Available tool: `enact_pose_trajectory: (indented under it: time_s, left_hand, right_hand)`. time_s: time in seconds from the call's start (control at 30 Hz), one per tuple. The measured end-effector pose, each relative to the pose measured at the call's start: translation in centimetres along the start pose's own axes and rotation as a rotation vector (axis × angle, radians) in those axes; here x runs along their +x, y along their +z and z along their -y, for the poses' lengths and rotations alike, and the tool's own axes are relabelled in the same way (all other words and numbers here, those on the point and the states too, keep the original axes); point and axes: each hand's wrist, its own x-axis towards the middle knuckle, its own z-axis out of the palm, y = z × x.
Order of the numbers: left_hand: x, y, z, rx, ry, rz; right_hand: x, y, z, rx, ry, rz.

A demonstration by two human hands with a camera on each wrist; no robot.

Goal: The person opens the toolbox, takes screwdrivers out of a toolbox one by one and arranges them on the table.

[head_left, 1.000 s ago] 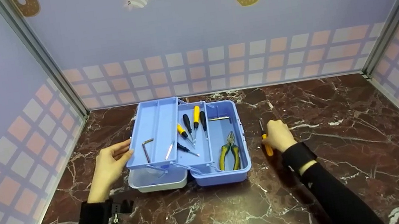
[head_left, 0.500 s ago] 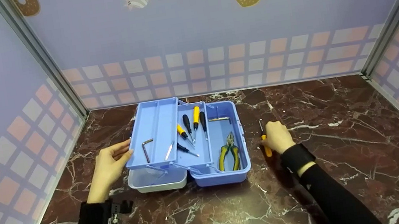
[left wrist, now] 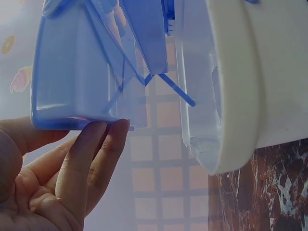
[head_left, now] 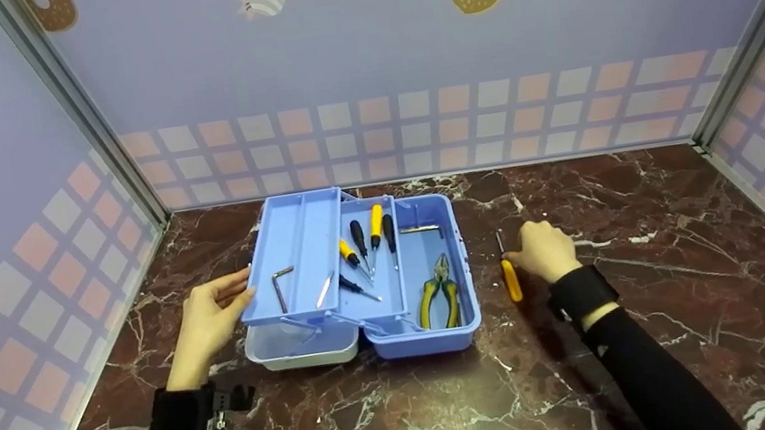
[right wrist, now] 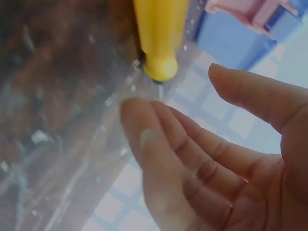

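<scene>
My left hand (head_left: 212, 320) grips the left edge of the raised upper tray (head_left: 280, 241) of a blue toolbox (head_left: 424, 344). In the left wrist view, its fingertips (left wrist: 117, 132) press against the tray's underside edge. To the right of the toolbox, a yellow-handled screwdriver (head_left: 511, 281) lies on the table, shaft pointing to the back wall. My right hand (head_left: 543, 251) is just right of it, holding nothing. Thumb and fingers stand apart in the right wrist view, close to the screwdriver's yellow handle (right wrist: 161, 33).
An Allen key (head_left: 277, 289) lies in the upper tray. Several screwdrivers with black or yellow handles fill the middle tray (head_left: 381, 306). Pliers (head_left: 431, 304) and another Allen key (head_left: 420, 228) sit in the deep compartment. The whitish lid (head_left: 305, 359) opens leftward. Patterned walls enclose the marble table (head_left: 413, 423).
My right hand has let go of the yellow screwdriver and shifted slightly right and away from me. The screwdriver lies almost where it was. My left hand and the toolbox stay put.
</scene>
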Motion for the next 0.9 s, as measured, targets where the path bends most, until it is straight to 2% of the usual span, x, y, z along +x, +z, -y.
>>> enact_pose_trajectory:
  time_s: [0.27,0.43,0.6,0.9]
  left_hand:
    - [0.1,-0.2,-0.2,0.003,0.006,0.004]
    - [0.0,-0.2,-0.2,0.011,-0.005,0.006]
    - [-0.1,-0.1,-0.2,0.012,-0.006,0.004]
    - [-0.1,-0.2,-0.1,0.015,-0.015,0.011]
  right_hand:
    - [-0.1,-1.6,0.6,-0.001,-0.066,-0.015]
    - [-0.2,-2.0,1.3,0.004,-0.192,-0.039]
    - [-0.2,-1.5,1.8,0.025,-0.329,-0.016]
    - [-0.3,0.0,2.9,0.018,-0.426,-0.02]
